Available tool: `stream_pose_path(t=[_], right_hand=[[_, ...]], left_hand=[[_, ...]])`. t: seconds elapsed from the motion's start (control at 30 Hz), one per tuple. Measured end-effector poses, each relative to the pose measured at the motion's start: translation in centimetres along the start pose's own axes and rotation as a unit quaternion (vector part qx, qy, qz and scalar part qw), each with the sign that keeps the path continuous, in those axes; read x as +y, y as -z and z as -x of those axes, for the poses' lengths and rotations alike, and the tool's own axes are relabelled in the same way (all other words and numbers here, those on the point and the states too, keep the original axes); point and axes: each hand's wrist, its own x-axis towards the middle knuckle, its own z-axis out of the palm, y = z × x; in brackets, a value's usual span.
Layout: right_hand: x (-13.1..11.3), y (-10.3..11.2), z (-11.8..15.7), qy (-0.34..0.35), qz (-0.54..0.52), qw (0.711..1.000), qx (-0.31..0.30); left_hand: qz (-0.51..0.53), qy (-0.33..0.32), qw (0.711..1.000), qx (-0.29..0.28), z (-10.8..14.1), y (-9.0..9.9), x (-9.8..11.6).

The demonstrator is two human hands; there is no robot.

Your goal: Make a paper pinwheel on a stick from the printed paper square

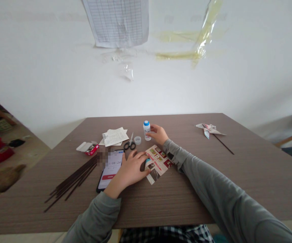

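Two hands work near the centre of the worktop (pixel 237 175): the left hand (pixel 127 172) spreads its grip over a small teal item (pixel 147 162) on a printed leaflet (pixel 159 163), any pinch unclear, while the right hand (pixel 158 133), its grip loosely open, curves just beside a blue-capped white bottle (pixel 147 130) toward the far edge.

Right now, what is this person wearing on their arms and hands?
The left sleeve and right sleeve are long, grey-green and soft-looking, like a sweatshirt, reaching the wrists. The left hand and right hand are bare, without gloves. A small dark mark shows near the right cuff.
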Motion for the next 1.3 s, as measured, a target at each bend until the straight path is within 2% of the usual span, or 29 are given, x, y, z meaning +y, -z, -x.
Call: stream_pose_path(t=[0.2, 0.43, 0.6, 1.03, 1.2, 1.3], right_hand=[[-0.8, 2.7, 1.9, -0.014, -0.021, 0.999, 0.037], [-1.2, 7.3, 6.6, -0.004, -0.048, 0.998, 0.047], [-0.9, 9.9, 9.3, -0.004, 0.002, 0.998, 0.06], [-0.1, 11.4, 11.2, 0.038, 0.14, 0.988, 0.05], [-0.6, 12.4, 11.4, 0.13, 0.271, 0.954, 0.0], [-1.4, 13.0, 11.4, 0.16, 0.319, 0.933, -0.038]], left_hand=[[0.005, -0.005, 1.0, 0.02, -0.2, -0.9, 0.3], [0.003, -0.005, 0.999, 0.053, -0.6, -2.1, 0.6], [0.005, -0.014, 0.997, 0.076, -0.8, -2.7, 0.5], [-0.007, -0.007, 0.998, 0.066, -0.7, -2.7, 0.8], [0.001, -0.011, 0.997, 0.075, -0.7, -2.7, 0.7], [0.01, -0.011, 0.997, 0.073, -0.7, -2.5, 0.8]])
